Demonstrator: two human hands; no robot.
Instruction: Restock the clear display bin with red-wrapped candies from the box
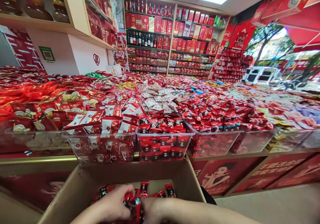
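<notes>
Both hands are inside an open cardboard box (pixel 160 170) at the bottom of the view. My left hand (pixel 116 202) has its fingers curled against small red and dark wrapped packets (pixel 133 205). My right hand (pixel 152 209) meets those packets from the other side; it is blurred and its fingers are largely hidden. More red packets (pixel 170 190) lie around them in the box. Directly beyond the box stands a clear plastic bin (pixel 165 135) filled with similar red packets.
Clear bins of wrapped sweets (pixel 110 124) line the counter's front edge, with large heaps behind. Shelves of bottles and red boxes (pixel 191 45) stand at the back. A white pillar (pixel 82 54) rises at the left. Tiled floor (pixel 272 204) shows at lower right.
</notes>
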